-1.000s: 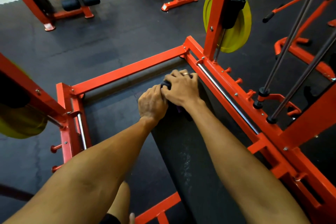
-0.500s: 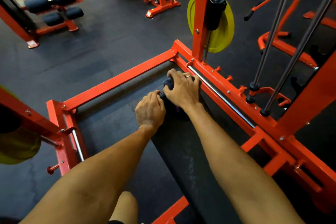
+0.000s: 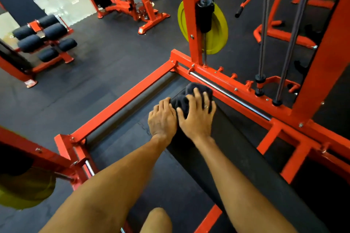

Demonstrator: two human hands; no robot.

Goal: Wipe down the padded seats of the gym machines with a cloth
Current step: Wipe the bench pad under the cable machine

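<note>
Head view only. Dark cloth (image 3: 186, 98) bunched at far end of padded seat (image 3: 238, 157), just beside chrome bar (image 3: 227, 96) of red frame (image 3: 121, 104). Right hand (image 3: 197, 119) on top, fingers (image 3: 198, 96) splayed wide, pressing down, likely to spread pressure for wipe stroke. Left hand (image 3: 162, 119) touching right, fingers curled at seat's left edge against cloth; gripping cloth or steadying on edge, cannot tell. Arms stretched forward to reach far end.

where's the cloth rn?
Head view, centre: the dark cloth is bunched on the far end of the bench pad, under the right hand, left hand beside it, near the chrome bar.
</note>
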